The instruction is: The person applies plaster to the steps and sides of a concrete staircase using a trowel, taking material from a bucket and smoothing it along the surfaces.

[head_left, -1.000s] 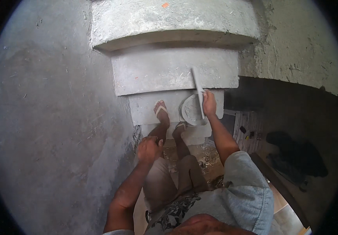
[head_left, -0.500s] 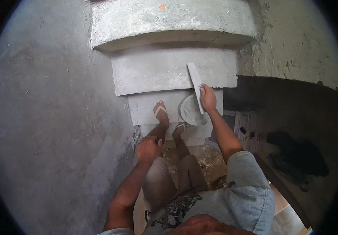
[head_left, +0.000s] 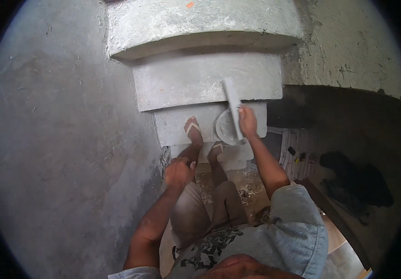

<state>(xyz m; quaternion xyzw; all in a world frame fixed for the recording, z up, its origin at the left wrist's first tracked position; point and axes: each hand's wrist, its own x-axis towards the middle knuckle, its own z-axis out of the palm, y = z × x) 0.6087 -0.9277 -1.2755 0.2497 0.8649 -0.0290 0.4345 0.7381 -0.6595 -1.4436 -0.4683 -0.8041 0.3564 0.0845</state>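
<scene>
My right hand [head_left: 248,122] is closed on a long, flat, light-grey plastering float [head_left: 232,104], gripped near its lower half. The float is slightly smeared by motion, and its far end overlaps the step edge. Below it stands a round bucket [head_left: 226,128] with pale, whitish stuff inside, partly covered by the float and my hand. My left hand [head_left: 178,172] rests at my left knee, thumb apart from the bent fingers; nothing shows in it, though the fingertips are hidden.
Pale concrete steps [head_left: 200,81] rise ahead. A grey plastered wall [head_left: 65,139] runs along the left, and another concrete face [head_left: 354,51] stands at upper right. My sandalled feet [head_left: 193,130] are on the lower steps. A dark drop [head_left: 330,114] lies right, with a black heap [head_left: 358,181] below.
The float has shifted slightly downward over the bucket in my right hand. My left hand stays at the knee. The whole view has tilted a little.
</scene>
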